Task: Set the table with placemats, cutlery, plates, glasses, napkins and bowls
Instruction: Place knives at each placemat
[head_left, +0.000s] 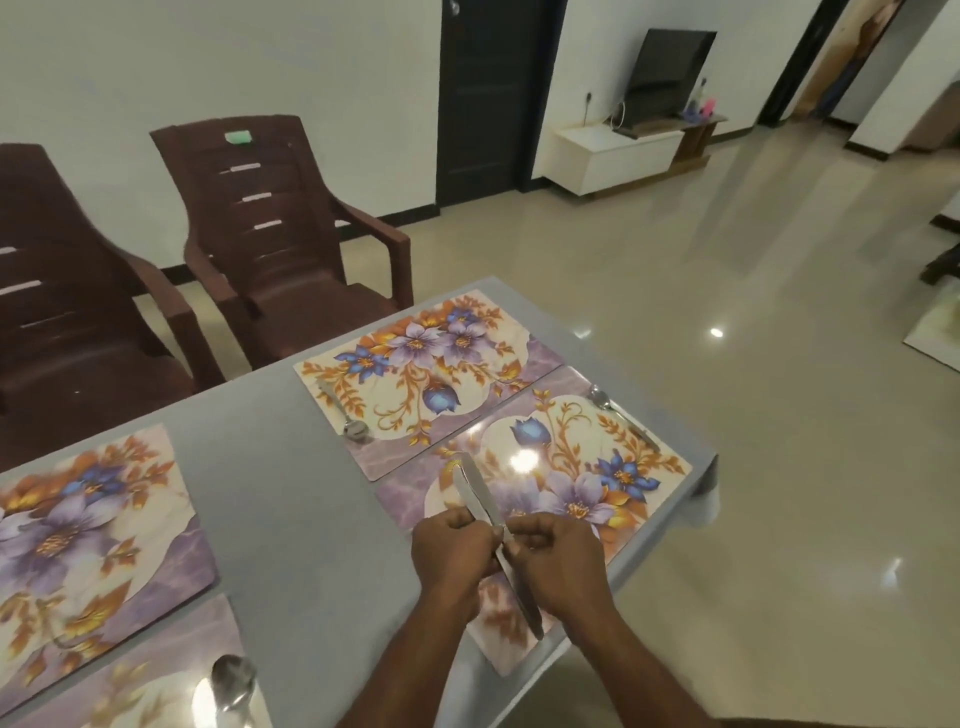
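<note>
Table: grey table (291, 467) carries the whole setting so far, seen from one long side
Placemats: four floral mats are down; far mat (415, 374) and near mat (550, 499) lie edge to edge at the right end, left mat (88, 535) and a bottom mat (156, 691) sit well apart from them at the left; this step looks finished
Spoons: one spoon (345, 415) lies on the far mat's left edge, another spoon (618, 415) on the near mat's right edge, a third spoon (231, 680) on the bottom mat; none is visible on the left mat
Knives: two knives (480, 499) are held together above the near mat, blades pointing away, not yet laid down
Left hand: left hand (449, 551) curls round the knife handles
Right hand: right hand (556, 556) pinches the same handles, seemingly parting one knife from the other
Remaining: knives, any forks, plates, glasses, napkins and bowls; none of these last five show, so the task is judged early
</note>
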